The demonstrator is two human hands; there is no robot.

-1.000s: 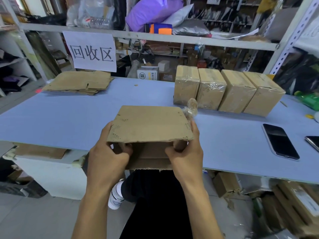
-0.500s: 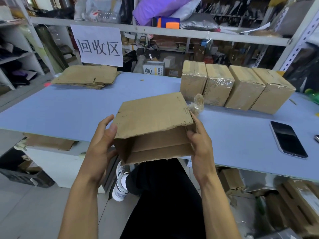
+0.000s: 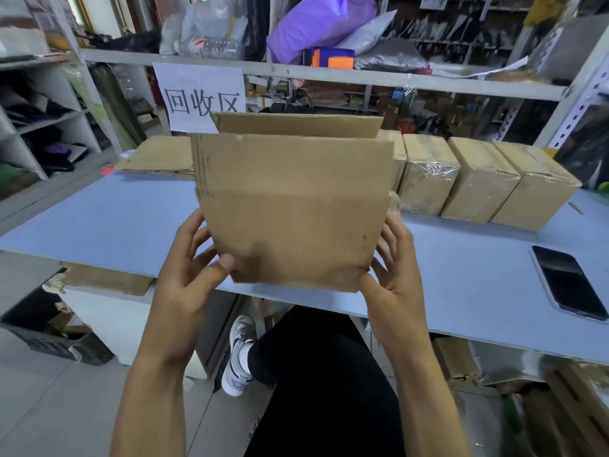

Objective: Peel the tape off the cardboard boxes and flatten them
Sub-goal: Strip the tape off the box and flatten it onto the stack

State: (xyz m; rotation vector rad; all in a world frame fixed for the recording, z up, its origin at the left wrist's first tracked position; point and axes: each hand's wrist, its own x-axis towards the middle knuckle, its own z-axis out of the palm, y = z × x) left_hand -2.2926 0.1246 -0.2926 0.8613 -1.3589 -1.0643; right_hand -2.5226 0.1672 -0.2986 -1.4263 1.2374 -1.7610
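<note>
I hold an opened brown cardboard box [image 3: 290, 206] upright in the air over the near edge of the blue table [image 3: 108, 219]. Its top flaps stand open. My left hand [image 3: 189, 265] grips its lower left corner, thumb on the near face. My right hand [image 3: 390, 272] holds the lower right corner, and a scrap of clear crumpled tape [image 3: 393, 206] sticks up by its fingers. Behind the box stands a row of taped cardboard boxes [image 3: 478, 183], wrapped in shiny tape. A stack of flattened cardboard [image 3: 155, 158] lies at the far left.
A black phone [image 3: 568, 282] lies on the table at the right. A white sign [image 3: 201, 94] hangs from the metal shelf [image 3: 329, 75] behind the table. My crossed leg and shoe [image 3: 239, 354] are below. Cardboard scraps lie under the table.
The box was lying low with its opening toward me; I have lifted it and turned it upright, and both hands have shifted to its lower corners.
</note>
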